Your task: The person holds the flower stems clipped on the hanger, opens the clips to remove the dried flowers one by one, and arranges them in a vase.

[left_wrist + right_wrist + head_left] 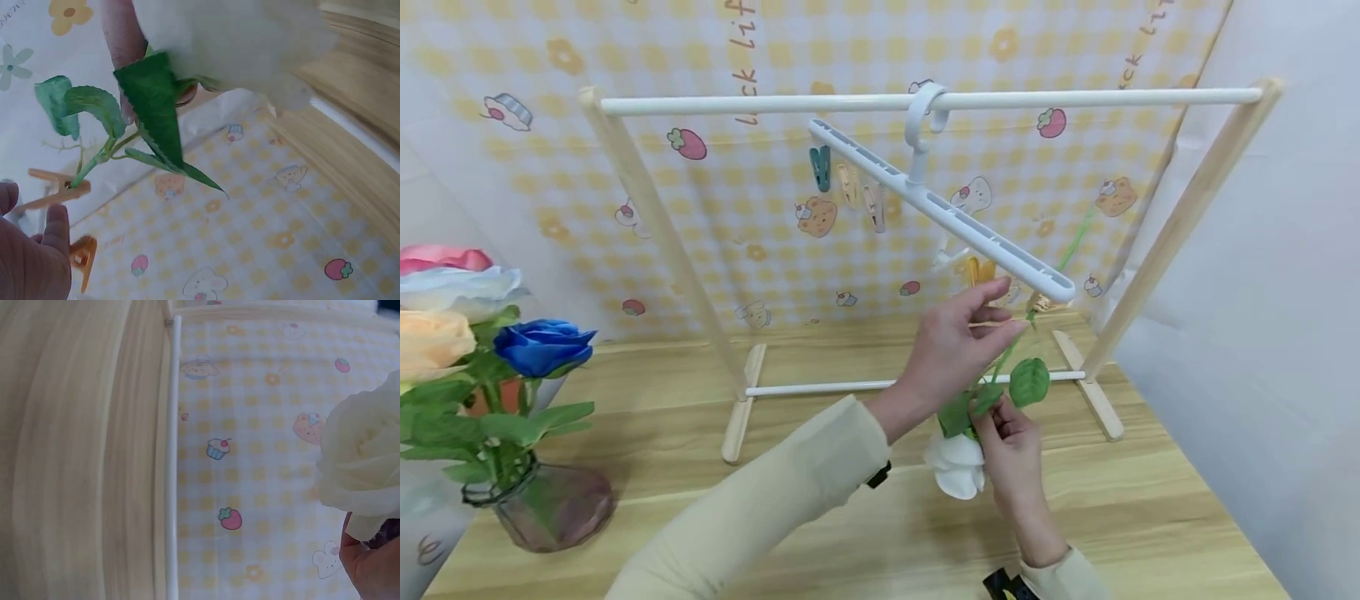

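A white artificial rose point(957, 467) hangs head down, its green stem running up past the front end of the white hanger point(992, 242). My right hand point(1017, 450) pinches the stem among the leaves point(1028, 382), just above the bloom. Below the hanger's end, my left hand point(951, 346) has its thumb and fingers spread apart. A light orange clothespin point(59, 187) sits across the stem in the left wrist view, close to those fingertips. A second, orange clothespin point(980, 271) hangs beside it. In the right wrist view the rose point(365, 453) hides part of my right hand point(378, 569).
The hanger hooks over the white rail of a wooden rack point(760, 103). Toward its far end hang a teal clothespin point(821, 169) and paler ones. At left, a glass vase point(553, 508) holds several artificial roses, including a blue rose point(542, 347). A checked cloth point(730, 242) hangs behind.
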Demonstrator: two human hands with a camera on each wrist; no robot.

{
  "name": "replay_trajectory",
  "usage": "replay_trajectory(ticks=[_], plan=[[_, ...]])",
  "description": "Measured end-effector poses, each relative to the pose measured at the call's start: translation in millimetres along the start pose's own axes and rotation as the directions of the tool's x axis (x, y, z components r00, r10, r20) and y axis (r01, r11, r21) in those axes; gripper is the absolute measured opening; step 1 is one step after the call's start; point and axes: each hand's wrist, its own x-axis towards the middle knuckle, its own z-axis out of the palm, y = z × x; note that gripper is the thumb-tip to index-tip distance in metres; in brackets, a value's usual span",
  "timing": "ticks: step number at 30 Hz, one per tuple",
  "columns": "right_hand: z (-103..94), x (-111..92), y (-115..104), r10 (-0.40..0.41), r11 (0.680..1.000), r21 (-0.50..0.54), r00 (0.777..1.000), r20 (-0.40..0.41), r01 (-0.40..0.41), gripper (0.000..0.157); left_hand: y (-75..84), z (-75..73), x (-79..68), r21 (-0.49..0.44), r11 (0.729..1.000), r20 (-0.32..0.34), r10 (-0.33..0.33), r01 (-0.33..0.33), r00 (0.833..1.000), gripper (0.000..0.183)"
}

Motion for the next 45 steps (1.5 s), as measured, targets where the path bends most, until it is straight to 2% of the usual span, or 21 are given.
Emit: replay_trajectory(ticks=[3, 8, 14, 19, 25, 33, 38, 45], plan=[[2.7, -3.7, 3.5, 0.001, 1.000, -0.025, 1.000, 0.011, 0.000, 0.014, -0.8, 12.1, 7.5, 0.069, 0.998, -0.016, -0.014, 0.015, 1.000, 0.041], [5.9, -7.8, 6.6, -0.035, 0.998, -0.053, 0.999, 0.038, 0.037, 0.013, -3.9, 31.4, 11.3, 0.207, 0.978, -0.090, 0.030, -0.011, 0.995, 0.042], [6.3, -10.1, 6.2, -0.090, 0.995, -0.039, 0.994, 0.069, 0.093, 0.013, -5.7, 39.6, 11.0, 0.265, 0.963, -0.196, 0.097, -0.042, 0.976, 0.036], [5.3, -12.1, 5.9, -0.132, 0.990, -0.037, 0.986, 0.099, 0.136, 0.012, -7.3, 36.3, 9.3, 0.228, 0.970, -0.213, 0.136, -0.086, 0.968, 0.024], [6.4, -14.1, 5.5, -0.126, 0.992, -0.008, 0.987, 0.095, 0.128, 0.008, -7.0, 33.7, 8.4, 0.166, 0.985, -0.199, 0.080, -0.047, 0.977, 0.019], [5.6, -17.2, 3.4, -0.103, 0.995, -0.002, 0.991, 0.085, 0.104, 0.008, -4.4, 29.3, 9.4, 0.177, 0.984, -0.171, 0.032, -0.001, 0.985, 0.018], [3.0, -22.2, 0.1, -0.080, 0.997, 0.009, 0.994, 0.078, 0.080, 0.008, -3.7, 28.1, 10.8, 0.161, 0.987, -0.157, 0.020, 0.005, 0.987, 0.017], [-2.0, -27.0, -5.4, -0.103, 0.995, -0.001, 0.990, 0.098, 0.103, 0.008, -3.7, 27.3, 13.8, 0.134, 0.991, -0.143, 0.021, -0.002, 0.989, 0.015]])
